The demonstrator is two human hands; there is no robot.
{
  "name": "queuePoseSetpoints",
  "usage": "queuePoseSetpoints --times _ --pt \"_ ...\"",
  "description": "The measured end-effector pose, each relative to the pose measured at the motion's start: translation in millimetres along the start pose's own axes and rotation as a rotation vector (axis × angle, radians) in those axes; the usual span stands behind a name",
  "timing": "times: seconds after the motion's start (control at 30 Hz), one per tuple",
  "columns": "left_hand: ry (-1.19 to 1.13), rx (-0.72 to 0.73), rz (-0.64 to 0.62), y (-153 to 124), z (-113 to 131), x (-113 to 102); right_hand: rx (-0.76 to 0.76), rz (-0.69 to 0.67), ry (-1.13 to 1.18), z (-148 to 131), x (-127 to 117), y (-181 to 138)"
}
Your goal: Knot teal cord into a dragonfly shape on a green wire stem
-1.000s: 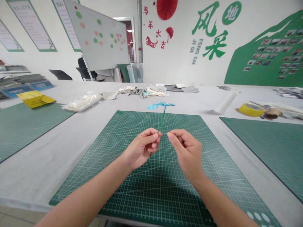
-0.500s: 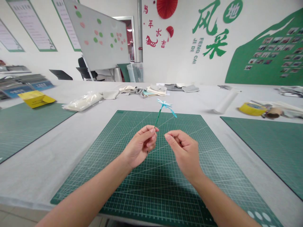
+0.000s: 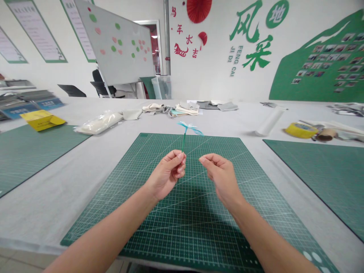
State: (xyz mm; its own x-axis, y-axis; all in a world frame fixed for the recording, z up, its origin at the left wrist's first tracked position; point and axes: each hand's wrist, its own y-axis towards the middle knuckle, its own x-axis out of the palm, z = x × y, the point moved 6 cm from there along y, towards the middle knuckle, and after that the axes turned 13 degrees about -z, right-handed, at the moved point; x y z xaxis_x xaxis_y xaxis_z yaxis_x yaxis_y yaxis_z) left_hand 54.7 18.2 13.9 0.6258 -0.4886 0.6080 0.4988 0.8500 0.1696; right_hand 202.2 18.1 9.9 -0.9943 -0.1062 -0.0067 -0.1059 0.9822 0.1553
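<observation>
My left hand pinches the lower end of a thin green stem topped with light blue loops, a small craft flower, and holds it nearly upright above the green cutting mat. My right hand hovers a short way to the right of the stem with its fingers curled and thumb against forefinger; nothing shows between them. Both hands are raised over the middle of the mat.
A yellow box and a clear plastic bag lie at the left. Folded cloths sit at the back. A white roll, yellow tape and a second mat are on the right. A whiteboard stands behind.
The flower has swung from leaning right to nearly upright and its blue loops have turned. My hands have risen slightly and drawn a little further apart.
</observation>
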Motion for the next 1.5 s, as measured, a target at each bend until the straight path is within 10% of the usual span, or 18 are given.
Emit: queuePoseSetpoints --times 0.23,0.47,0.8,1.5 --pt "0.008 -0.001 0.028 1.8 -2.2 -6.7 0.044 0.026 -0.117 3.3 -15.3 7.8" --pt "0.020 -0.026 0.004 1.8 -3.7 -6.9 -0.078 0.078 -0.836 -17.6 -20.4 5.3" --pt "0.050 -0.068 -0.004 1.3 -14.0 -6.5 -0.030 -0.396 -0.058 -5.5 32.5 -3.1" --pt "0.027 -0.096 -0.005 3.0 -16.8 -7.8 -0.161 -0.200 -0.884 -16.9 5.1 4.3"
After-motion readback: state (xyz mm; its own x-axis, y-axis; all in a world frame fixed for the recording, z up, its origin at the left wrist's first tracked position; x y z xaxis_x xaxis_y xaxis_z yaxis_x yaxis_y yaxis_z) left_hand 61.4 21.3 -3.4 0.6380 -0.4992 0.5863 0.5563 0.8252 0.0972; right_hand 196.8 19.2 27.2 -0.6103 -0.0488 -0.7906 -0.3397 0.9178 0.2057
